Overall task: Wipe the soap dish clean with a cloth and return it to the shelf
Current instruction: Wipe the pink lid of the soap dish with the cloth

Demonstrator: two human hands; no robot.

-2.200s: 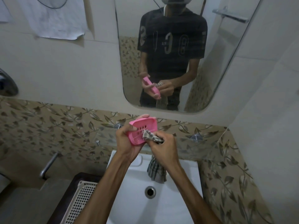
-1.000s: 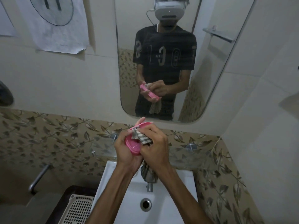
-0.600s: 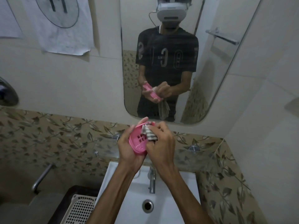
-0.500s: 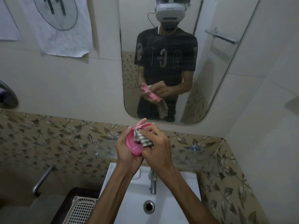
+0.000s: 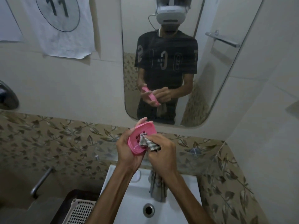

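Now right hand [image 5: 163, 156] presses cloth [image 5: 148, 142] into soap dish [image 5: 140, 137]

A single head-worn camera looks forward and down, close over the sink [image 5: 178, 209]. It faces the wall mirror [image 5: 218, 88]. The wide lens seemingly bends the edges.

A paper sheet [image 5: 64, 26] taped to the wall bears the number "11" inside a drawn oval. The mirrored shirt [image 5: 166, 62] print is unreadable.
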